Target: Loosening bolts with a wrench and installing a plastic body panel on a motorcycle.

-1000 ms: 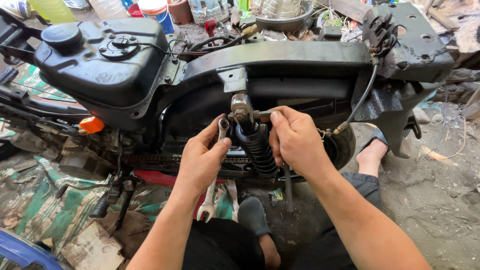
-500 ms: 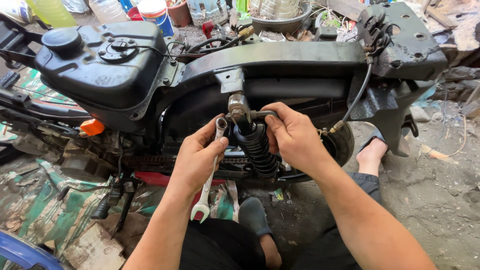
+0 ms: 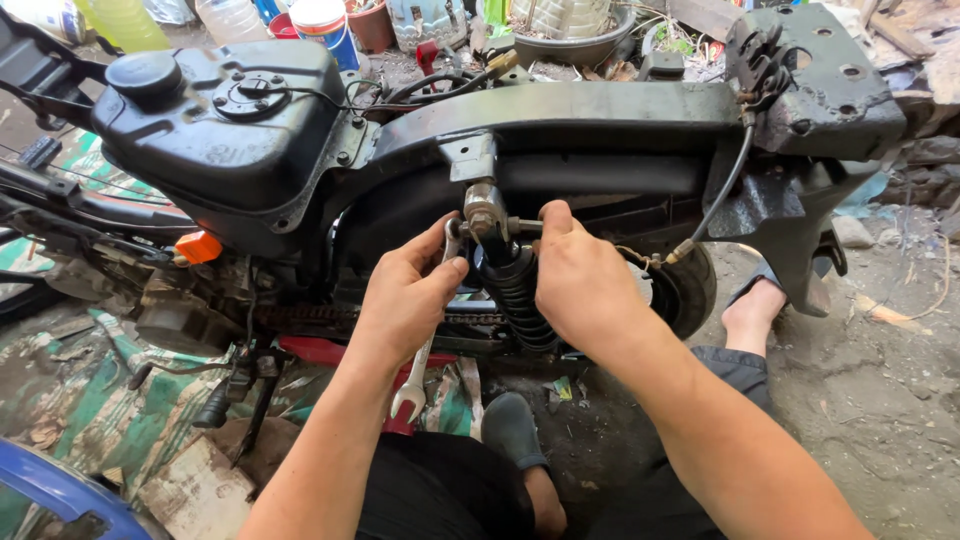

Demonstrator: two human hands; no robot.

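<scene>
Left of the shock absorber (image 3: pixel 518 290), a black fuel tank (image 3: pixel 225 125) is seen on the stripped frame. A silver wrench (image 3: pixel 425 345) is gripped by the left hand (image 3: pixel 405 300), its upper end set at the shock absorber's top mount. Just right of that mount, a bolt (image 3: pixel 527 224) is pinched by the closed right hand (image 3: pixel 585 280).
</scene>
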